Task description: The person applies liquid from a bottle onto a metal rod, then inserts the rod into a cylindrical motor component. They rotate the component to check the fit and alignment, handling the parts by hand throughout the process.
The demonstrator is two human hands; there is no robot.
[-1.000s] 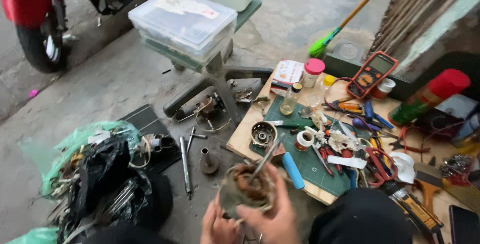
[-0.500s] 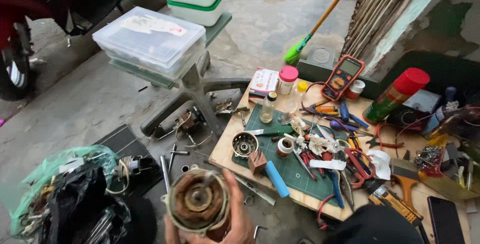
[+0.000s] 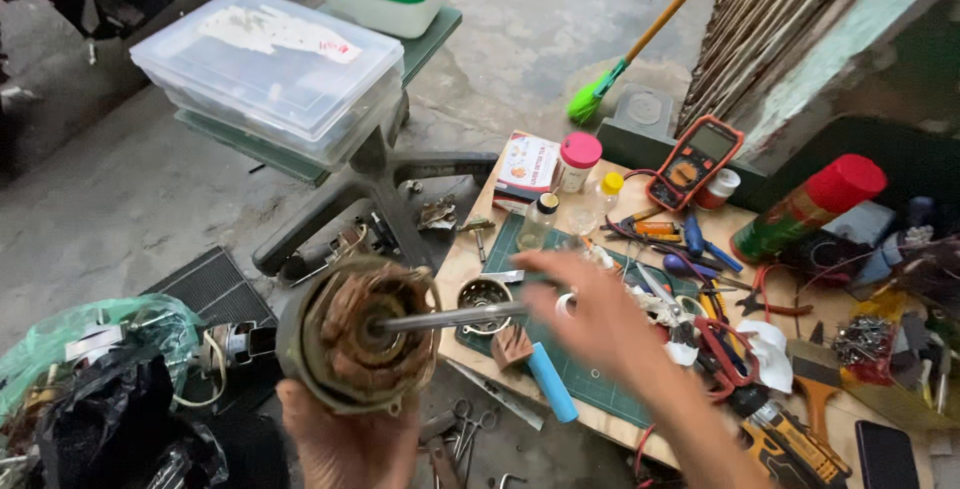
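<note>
My left hand [image 3: 345, 439] grips from below a round electric motor core [image 3: 358, 334] with brown copper windings. Its steel shaft [image 3: 450, 318] points right toward the workboard. My right hand [image 3: 590, 319] is blurred. It reaches over the green cutting mat [image 3: 590, 381] with fingers spread and nothing visibly in them, and its fingertips are close to the shaft's end. A small round metal part [image 3: 484, 295] lies on the mat just behind the shaft.
The low wooden board [image 3: 470, 249] is crowded with pliers, screwdrivers, a blue tube [image 3: 552, 382], an orange multimeter [image 3: 693, 161], a red-capped spray can [image 3: 806, 208] and small jars. A clear lidded box [image 3: 272, 67] sits on a chair base at left. A bag of scrap [image 3: 90, 399] lies lower left.
The motor core has risen and tipped so its shaft points right. My right hand has left the core and swung out over the board. The view has moved closer.
</note>
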